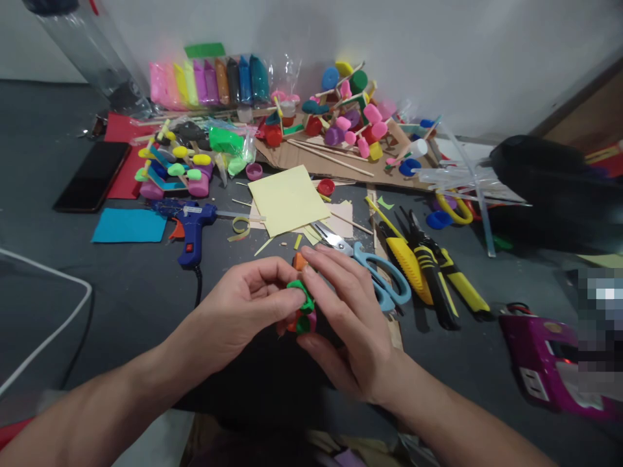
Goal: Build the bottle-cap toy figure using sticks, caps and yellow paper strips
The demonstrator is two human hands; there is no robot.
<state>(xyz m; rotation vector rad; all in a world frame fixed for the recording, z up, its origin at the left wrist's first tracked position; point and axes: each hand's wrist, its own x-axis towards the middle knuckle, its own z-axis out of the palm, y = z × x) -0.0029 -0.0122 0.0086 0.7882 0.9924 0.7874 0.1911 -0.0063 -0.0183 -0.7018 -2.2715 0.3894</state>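
A small handmade piece (305, 299) with green, orange and pink parts, which look like soft modelling clay, is between my two hands near the desk's front edge. My left hand (257, 292) pinches its green part between thumb and fingers. From the other side, the bent fingers of my right hand (343, 311) press against it, thumb underneath. Much of the piece is covered by my fingers, so its full shape is hidden. Just beyond my right hand lie light-blue-handled scissors (384, 279), partly covered. A pale yellow paper square (289, 201) rests above my hands.
Left are a blue glue gun (187, 224), blue paper (129, 225) and a phone (92, 176). Behind are clay packets (209, 81), cardboard (311, 154) and small colourful models (360, 123). A yellow cutter (409, 266), pliers (433, 279) and a purple power box (540, 357) lie right.
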